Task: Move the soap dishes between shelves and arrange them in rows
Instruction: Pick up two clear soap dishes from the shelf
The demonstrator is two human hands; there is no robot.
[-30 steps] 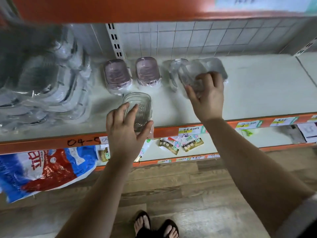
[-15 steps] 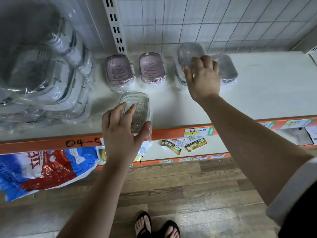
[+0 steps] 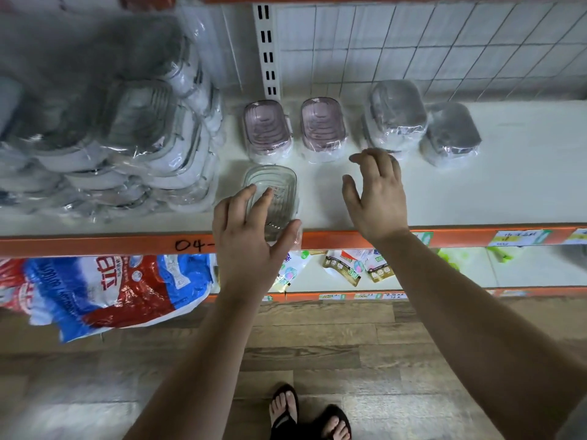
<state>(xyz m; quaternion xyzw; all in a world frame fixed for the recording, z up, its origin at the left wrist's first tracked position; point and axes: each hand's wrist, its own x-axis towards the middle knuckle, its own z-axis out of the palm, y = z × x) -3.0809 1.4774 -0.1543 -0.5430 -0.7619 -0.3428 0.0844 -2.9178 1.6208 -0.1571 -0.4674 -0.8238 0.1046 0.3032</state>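
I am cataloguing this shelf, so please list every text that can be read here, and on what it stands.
"04-": handwritten on the orange shelf edge; the left hand covers the rest.
Blue and red bag: large characters, too skewed to read.
Price tags, sachets, sticker in the clear soap dish: too blurred.

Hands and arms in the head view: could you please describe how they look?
Both forearms are bare; the left hand and right hand show no gloves, rings or watch. A pale grey sleeve edge shows on the right upper arm.
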